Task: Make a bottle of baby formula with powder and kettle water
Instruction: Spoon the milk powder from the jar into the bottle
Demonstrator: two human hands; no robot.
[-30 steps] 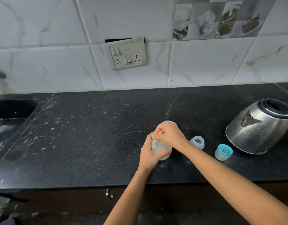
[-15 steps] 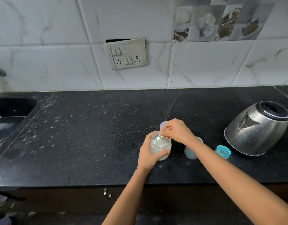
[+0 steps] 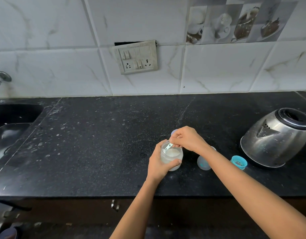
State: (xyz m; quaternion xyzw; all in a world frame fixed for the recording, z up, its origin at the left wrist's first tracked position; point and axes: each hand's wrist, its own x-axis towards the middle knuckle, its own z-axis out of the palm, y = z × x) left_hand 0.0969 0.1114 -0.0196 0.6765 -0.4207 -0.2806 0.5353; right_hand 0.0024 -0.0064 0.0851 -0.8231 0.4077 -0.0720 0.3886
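Note:
A small clear jar of white powder (image 3: 172, 155) stands on the black counter (image 3: 97, 144), lid off. My left hand (image 3: 159, 163) is wrapped around its left side. My right hand (image 3: 186, 139) hovers over the mouth, pinching a pale scoop (image 3: 168, 146) whose bowl dips into the powder. Behind my right hand a bluish lid (image 3: 173, 132) peeks out. A clear baby bottle (image 3: 203, 163) stands just right of the jar, partly hidden by my right forearm. A teal bottle ring (image 3: 238, 162) lies further right. The steel kettle (image 3: 274, 138) sits at the right, lid open.
A dark sink (image 3: 12, 121) is sunk into the counter at the far left, with a tap (image 3: 0, 78) above it. A switch and socket plate (image 3: 135, 56) is on the tiled wall. A cabinet handle (image 3: 115, 205) shows under the counter's front edge.
My right hand has lifted off the jar's mouth, and the scoop now shows dipping into the powder. The bottle now sits closer to the jar, under my forearm.

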